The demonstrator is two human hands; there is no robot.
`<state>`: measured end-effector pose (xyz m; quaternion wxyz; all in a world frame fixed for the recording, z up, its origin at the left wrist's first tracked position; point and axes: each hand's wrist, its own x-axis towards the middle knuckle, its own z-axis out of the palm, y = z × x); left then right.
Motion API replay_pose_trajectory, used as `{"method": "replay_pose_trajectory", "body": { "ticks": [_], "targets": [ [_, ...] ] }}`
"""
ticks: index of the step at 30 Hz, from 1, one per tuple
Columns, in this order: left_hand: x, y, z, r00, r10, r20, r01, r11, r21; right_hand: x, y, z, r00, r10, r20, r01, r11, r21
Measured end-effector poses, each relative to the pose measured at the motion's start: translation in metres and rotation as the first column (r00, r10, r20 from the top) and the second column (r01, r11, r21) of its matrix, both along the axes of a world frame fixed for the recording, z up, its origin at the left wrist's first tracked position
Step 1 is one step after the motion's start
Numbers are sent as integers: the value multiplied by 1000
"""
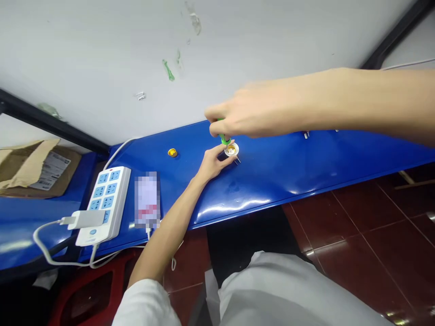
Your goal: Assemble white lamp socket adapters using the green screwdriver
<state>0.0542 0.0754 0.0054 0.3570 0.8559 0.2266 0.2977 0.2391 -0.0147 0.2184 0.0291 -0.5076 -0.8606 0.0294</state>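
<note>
One white socket [233, 150] sits pinched between our left fingers [227, 161] on the worktop [268, 174]; our right fingers [218, 129] curl closely round a green screwdriver [224, 140].

The counter [272, 174] is long, blue and glossy. On its left part lie a white power strip [109, 189], a phone [147, 197] just beside it, and a small gold cup [172, 153] nearer the back edge.

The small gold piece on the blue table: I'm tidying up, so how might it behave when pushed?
The small gold piece is probably light, being far smaller than the left hand. Its round outline suggests it could roll if tipped. The glossy blue table may let it slide easily.
</note>
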Motion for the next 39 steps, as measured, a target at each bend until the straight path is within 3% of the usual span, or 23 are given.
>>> {"method": "replay_pose_trajectory", "body": {
  "ticks": [3,9,12,15,20,22,23,24,26,28,31,33,36,39],
  "targets": [
    [0,1,-1,1000,11,-10,-11,1000,0,-14,-8,15,964,99,248,-94,995,-34],
    [1,1,-2,1000,9,-10,-9,1000,-28,-26,-13,10,881,4,472,-39,997,64],
    [1,1,-1,1000,-20,0,20,999,-35,-24,-12,5,882,-41,470,-3,996,93],
    [-1,1,-3,999,-25,32,27,998,-54,-12,-11,1,920,-41,390,13,997,74],
    [-3,1,-7,997,1,74,7,994,-109,40,-38,15,996,-83,21,78,982,172],
    [-3,1,-6,998,4,63,2,995,-96,70,-60,21,985,-135,-108,162,941,296],
    [-4,1,-5,998,11,55,-7,997,-78,84,-70,19,948,-244,-203,300,899,319],
    [-5,1,-3,998,26,51,-23,999,-49,97,-79,13,877,-331,-348,448,825,343],
    [-6,2,1,997,70,46,-71,997,28,115,-90,-14,665,-434,-608,659,725,203],
    [-9,5,5,991,118,61,-123,988,92,119,-89,-57,472,-374,-799,727,677,113],
    [-12,9,10,975,181,126,-194,976,98,99,-75,-125,491,-344,-801,681,724,106],
    [-14,11,12,964,206,167,-219,974,63,76,-63,-159,552,-342,-760,610,787,89],
    [-15,13,13,958,186,219,-193,981,12,42,-48,-184,637,-350,-687,498,867,20],
    [-15,14,14,950,174,259,-181,983,6,24,-39,-189,692,-360,-625,410,909,-69]
  ]
}}
